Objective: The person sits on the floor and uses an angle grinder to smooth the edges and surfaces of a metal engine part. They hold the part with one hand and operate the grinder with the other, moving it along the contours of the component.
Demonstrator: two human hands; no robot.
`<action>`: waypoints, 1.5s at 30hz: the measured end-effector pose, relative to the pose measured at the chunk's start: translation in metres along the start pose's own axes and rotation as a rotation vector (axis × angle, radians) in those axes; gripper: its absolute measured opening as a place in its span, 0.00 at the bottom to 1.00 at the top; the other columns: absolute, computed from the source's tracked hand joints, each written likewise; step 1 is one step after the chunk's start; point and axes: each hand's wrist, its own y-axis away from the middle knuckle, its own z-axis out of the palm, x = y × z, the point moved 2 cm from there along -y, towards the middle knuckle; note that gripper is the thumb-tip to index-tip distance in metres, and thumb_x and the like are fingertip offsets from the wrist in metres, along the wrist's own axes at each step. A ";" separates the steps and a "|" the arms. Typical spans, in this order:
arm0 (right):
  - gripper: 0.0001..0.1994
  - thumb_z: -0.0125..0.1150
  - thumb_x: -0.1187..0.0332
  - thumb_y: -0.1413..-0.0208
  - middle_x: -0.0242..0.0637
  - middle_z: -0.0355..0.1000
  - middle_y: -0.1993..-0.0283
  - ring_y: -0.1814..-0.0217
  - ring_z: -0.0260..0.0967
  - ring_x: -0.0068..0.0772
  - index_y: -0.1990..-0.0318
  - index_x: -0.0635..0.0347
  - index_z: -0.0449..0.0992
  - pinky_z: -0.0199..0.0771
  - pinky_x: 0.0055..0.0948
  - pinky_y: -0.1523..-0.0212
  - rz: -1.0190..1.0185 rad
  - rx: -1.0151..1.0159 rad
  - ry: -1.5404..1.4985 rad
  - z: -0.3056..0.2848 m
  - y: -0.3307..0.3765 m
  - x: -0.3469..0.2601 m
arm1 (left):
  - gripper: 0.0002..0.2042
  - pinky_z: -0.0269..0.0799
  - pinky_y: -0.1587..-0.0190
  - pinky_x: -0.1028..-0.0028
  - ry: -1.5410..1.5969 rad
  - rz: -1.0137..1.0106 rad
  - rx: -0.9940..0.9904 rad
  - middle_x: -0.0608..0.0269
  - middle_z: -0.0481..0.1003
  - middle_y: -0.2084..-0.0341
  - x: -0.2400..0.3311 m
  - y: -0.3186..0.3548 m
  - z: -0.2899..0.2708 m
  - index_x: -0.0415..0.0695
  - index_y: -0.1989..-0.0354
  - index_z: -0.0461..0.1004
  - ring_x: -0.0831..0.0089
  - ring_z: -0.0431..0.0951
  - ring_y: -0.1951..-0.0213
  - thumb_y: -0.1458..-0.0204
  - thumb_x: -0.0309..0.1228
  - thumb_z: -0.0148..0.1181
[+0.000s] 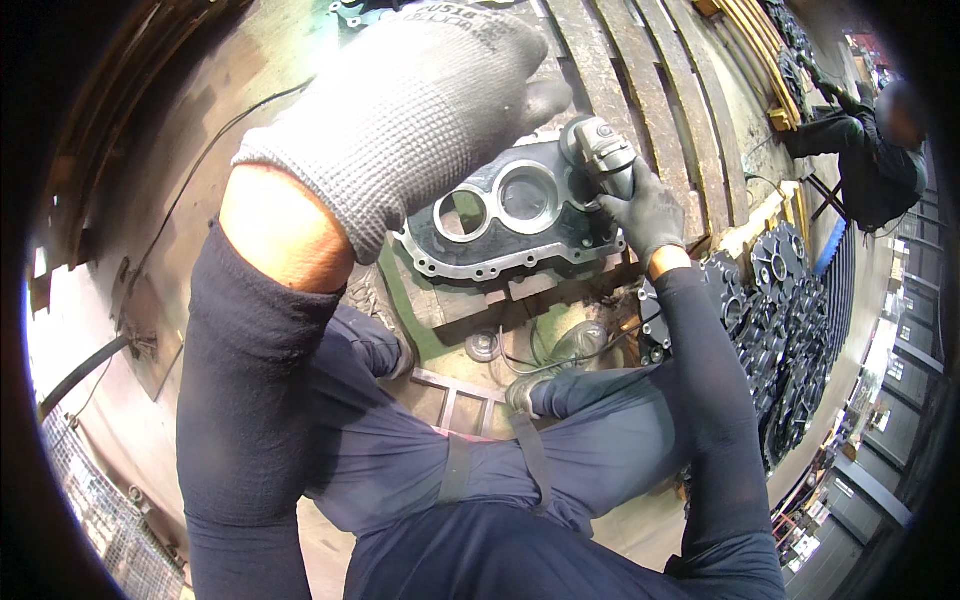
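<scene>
My left hand, in a grey knit glove, is raised close to the camera and looks large. Its fingers look curled at the far end; whatever they may hold is hidden. My right hand, in a dark grey glove, grips a silver-grey power tool that looks like an angle grinder. The tool's round head is at the right end of a dark metal casting, touching it or just above it. Two large round openings and a machined rim with bolt holes mark the casting. It lies flat on a wooden support before me.
Wooden pallet slats lie beyond the casting. Dark castings are piled at right. A cable crosses the floor at left, and another cord loops near my shoes. At far right a person bends toward other parts.
</scene>
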 end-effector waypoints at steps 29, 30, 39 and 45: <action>0.40 0.81 0.50 0.45 0.53 0.84 0.48 0.50 0.85 0.62 0.28 0.57 0.72 0.85 0.56 0.48 -0.452 0.052 0.013 0.041 0.013 -0.096 | 0.15 0.86 0.55 0.52 0.017 0.018 -0.003 0.43 0.85 0.67 0.000 0.030 -0.045 0.36 0.54 0.80 0.45 0.89 0.60 0.27 0.38 0.57; 0.40 0.81 0.51 0.45 0.53 0.84 0.48 0.49 0.85 0.62 0.28 0.57 0.72 0.85 0.56 0.48 -0.467 0.044 -0.001 0.041 0.015 -0.099 | 0.15 0.86 0.54 0.53 0.024 0.030 0.004 0.44 0.85 0.66 -0.002 0.032 -0.045 0.36 0.54 0.80 0.46 0.89 0.59 0.27 0.38 0.57; 0.41 0.83 0.52 0.46 0.51 0.83 0.48 0.48 0.85 0.61 0.27 0.52 0.70 0.85 0.56 0.48 -0.512 -0.079 0.052 0.049 0.024 -0.124 | 0.11 0.87 0.55 0.56 0.055 0.059 -0.057 0.43 0.86 0.64 -0.002 0.037 -0.061 0.35 0.57 0.84 0.49 0.90 0.60 0.32 0.30 0.59; 0.41 0.82 0.52 0.47 0.53 0.82 0.51 0.52 0.84 0.61 0.27 0.52 0.69 0.84 0.56 0.49 -0.593 -0.065 0.060 0.049 0.039 -0.132 | 0.11 0.87 0.55 0.58 0.046 0.007 -0.156 0.41 0.87 0.63 -0.017 0.030 -0.051 0.34 0.55 0.85 0.50 0.91 0.59 0.31 0.27 0.58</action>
